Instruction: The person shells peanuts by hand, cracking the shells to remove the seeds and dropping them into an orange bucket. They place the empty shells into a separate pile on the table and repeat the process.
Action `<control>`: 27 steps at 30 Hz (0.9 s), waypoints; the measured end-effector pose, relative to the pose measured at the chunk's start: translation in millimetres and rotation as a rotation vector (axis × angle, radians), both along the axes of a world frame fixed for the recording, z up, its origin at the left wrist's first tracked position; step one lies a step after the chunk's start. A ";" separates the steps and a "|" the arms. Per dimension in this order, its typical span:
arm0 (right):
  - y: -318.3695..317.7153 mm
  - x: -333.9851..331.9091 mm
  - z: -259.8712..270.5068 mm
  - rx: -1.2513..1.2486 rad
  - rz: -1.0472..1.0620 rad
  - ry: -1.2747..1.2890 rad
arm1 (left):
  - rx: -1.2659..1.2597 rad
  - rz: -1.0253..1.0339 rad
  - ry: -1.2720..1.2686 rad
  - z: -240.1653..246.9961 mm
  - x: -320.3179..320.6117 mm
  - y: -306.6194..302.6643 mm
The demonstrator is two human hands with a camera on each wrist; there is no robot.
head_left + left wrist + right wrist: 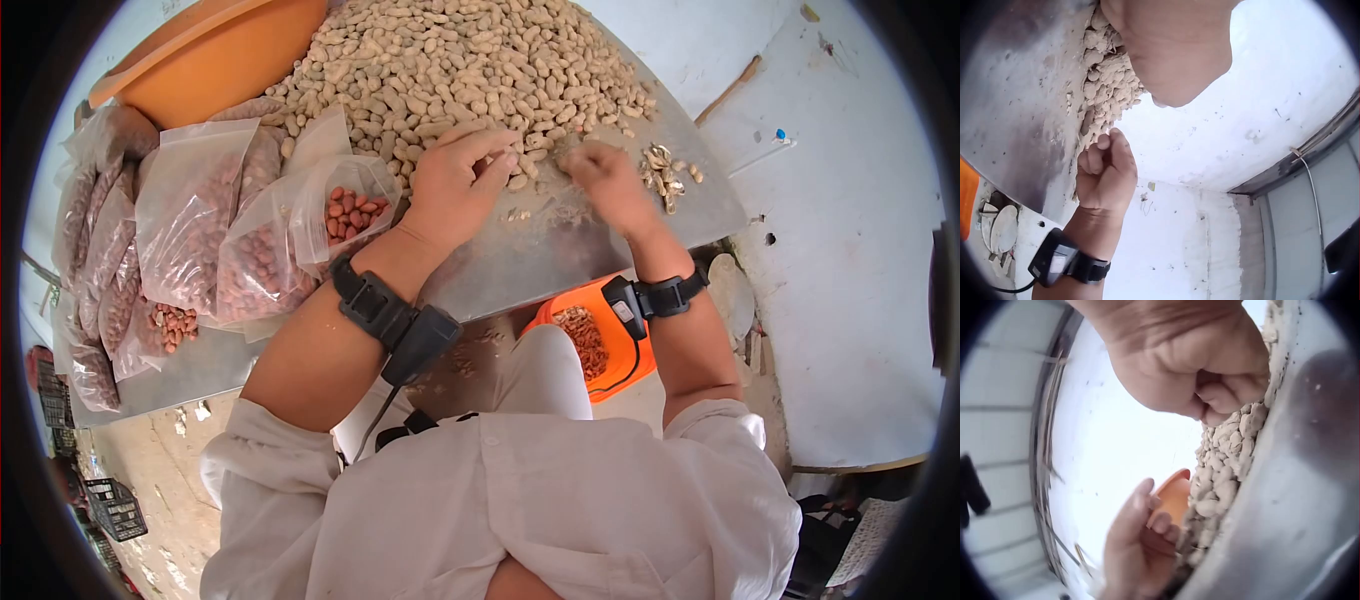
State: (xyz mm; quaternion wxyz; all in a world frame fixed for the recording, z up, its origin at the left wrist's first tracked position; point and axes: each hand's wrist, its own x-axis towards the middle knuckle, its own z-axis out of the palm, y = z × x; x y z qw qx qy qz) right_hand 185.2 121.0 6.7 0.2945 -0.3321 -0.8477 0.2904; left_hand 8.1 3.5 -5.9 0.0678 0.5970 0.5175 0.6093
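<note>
A big pile of unshelled peanuts (470, 60) covers the far part of a metal table (560, 250). My left hand (460, 180) lies palm down at the pile's near edge. Its fingers rest loosely bent on the peanuts, and I see nothing gripped in them. My right hand (600, 175) sits just to its right, curled into a fist, thumb against forefinger as if pinching a peanut that is mostly hidden. The right wrist view shows that fist (1191, 362) against the pile (1222, 469), with the left hand (1141, 550) beyond. In the left wrist view the right hand (1107, 175) touches the pile (1107, 87).
Several clear bags of red shelled peanuts (190, 220) lie at the left, one open bag (345, 210) nearest my left hand. An orange basin (215, 55) stands at the back left. Broken shells (665, 170) lie right of my right hand. An orange tub (600, 340) sits below the table edge.
</note>
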 end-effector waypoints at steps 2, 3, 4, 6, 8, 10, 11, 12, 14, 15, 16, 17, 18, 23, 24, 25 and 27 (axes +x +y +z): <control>16.2 9.7 2.3 -0.720 0.027 0.554 | -0.004 -0.008 0.008 0.3 0.0 -0.2; 20.0 11.5 4.1 -1.082 0.040 0.833 | -0.015 -0.019 0.021 2.3 0.6 -2.2; 17.6 7.4 8.3 -1.138 0.008 0.932 | -0.027 -0.032 0.038 4.3 1.1 -4.0; 31.7 12.4 2.9 -1.087 0.062 0.800 | -0.049 -0.029 0.016 6.0 2.5 -4.3; 41.6 10.8 -5.3 -0.708 0.078 0.500 | -0.020 -0.014 0.038 4.0 2.9 -2.9; 37.6 4.4 -8.2 0.006 0.029 0.052 | 0.067 0.011 0.111 2.6 0.0 0.3; 33.2 2.1 -5.1 0.077 -0.002 -0.099 | 0.025 0.003 0.087 3.8 0.3 -1.2; 27.3 0.6 -0.2 0.148 -0.036 -0.251 | -0.018 -0.005 0.061 6.8 2.3 -4.0; 21.3 -1.6 5.4 0.216 -0.054 -0.399 | -0.063 -0.017 0.034 9.2 3.3 -7.0; 20.9 -1.9 7.4 0.215 -0.033 -0.396 | -0.065 -0.022 0.034 8.4 3.1 -6.3; 19.3 -1.7 9.3 0.213 -0.013 -0.394 | -0.067 -0.028 0.032 7.9 3.3 -5.5; 15.1 -1.7 11.5 0.162 0.070 -0.297 | -0.064 -0.033 0.012 7.3 4.3 -5.0; 7.2 -3.2 15.0 0.110 0.155 -0.202 | -0.062 -0.039 -0.010 6.9 5.9 -4.8; -30.3 -20.0 9.2 -0.115 0.389 0.119 | -0.027 -0.067 0.005 3.4 6.1 -1.2; -34.2 -22.3 6.4 -0.155 0.388 0.187 | -0.036 -0.089 0.006 3.8 3.9 -0.2; -36.9 -23.8 4.2 -0.197 0.386 0.255 | -0.047 -0.111 0.006 4.2 2.0 0.3; -39.7 -24.4 2.8 -0.507 0.356 0.453 | -0.199 -0.248 -0.271 7.1 1.3 -2.2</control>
